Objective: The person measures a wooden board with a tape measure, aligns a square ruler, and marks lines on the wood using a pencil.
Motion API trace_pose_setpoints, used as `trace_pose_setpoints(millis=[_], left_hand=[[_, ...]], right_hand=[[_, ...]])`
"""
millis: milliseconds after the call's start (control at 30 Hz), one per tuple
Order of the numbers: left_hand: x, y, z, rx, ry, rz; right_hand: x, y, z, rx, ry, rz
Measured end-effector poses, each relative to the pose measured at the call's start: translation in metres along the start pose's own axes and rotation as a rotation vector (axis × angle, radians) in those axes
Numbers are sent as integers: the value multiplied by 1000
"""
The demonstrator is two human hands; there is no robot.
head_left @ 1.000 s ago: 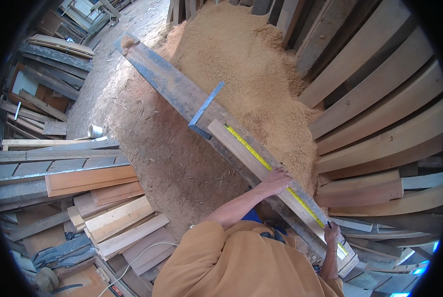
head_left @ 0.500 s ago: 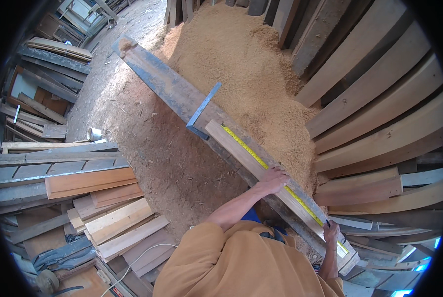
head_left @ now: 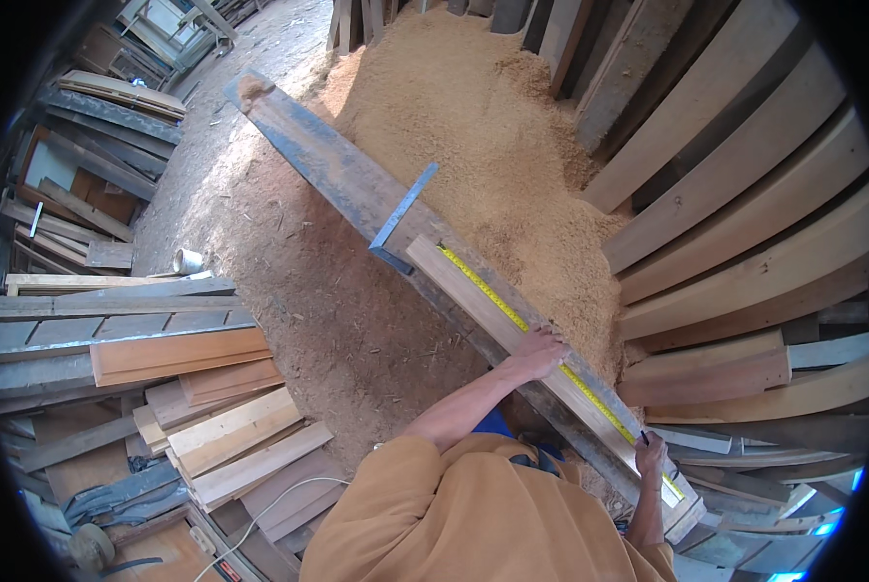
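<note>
A pale wooden plank [head_left: 473, 291] lies along a long grey beam [head_left: 327, 165] that runs from upper left to lower right. A yellow tape measure [head_left: 512, 306] is stretched along the plank. My left hand [head_left: 538, 351] presses down on the tape and plank near the middle. My right hand [head_left: 651, 454] holds a thin dark pencil against the plank near its lower end. A blue-grey metal square [head_left: 402, 215] lies across the beam at the plank's far end.
A big sawdust heap [head_left: 473, 126] lies beyond the beam. Boards lean in a fan at the right [head_left: 745, 194]. Stacked planks [head_left: 182, 369] fill the left side, with a small white cup [head_left: 188, 260] on the dirt floor.
Both hands stay on the plank; the view has only shifted slightly.
</note>
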State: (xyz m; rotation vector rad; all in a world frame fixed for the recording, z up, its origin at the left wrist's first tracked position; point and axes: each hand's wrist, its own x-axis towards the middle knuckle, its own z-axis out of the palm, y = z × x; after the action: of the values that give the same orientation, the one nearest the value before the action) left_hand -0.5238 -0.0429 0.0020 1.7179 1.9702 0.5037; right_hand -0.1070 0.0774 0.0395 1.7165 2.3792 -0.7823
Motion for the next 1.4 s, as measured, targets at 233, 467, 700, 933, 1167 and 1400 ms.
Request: trace_pose_setpoints(millis=[233,467,700,933,1167,1400], left_hand=[[-3,1,-2,7,44,11],[-2,17,-4,91,-59,-31],[-11,-4,-10,329,-136,-110],[-7,-14,-12,328,-18,-182],[-10,-10,-12,466,-52,-287],[-1,9,-19,504,-147,-317]], right_hand=[[-3,-6,0,-15,19,-33],[-17,17,8,71,70,-13],[-22,55,18,97,110,84],[-66,160,-56,44,150,95],[-82,240,-82,90,139,145],[-91,264,-81,272,137,114]])
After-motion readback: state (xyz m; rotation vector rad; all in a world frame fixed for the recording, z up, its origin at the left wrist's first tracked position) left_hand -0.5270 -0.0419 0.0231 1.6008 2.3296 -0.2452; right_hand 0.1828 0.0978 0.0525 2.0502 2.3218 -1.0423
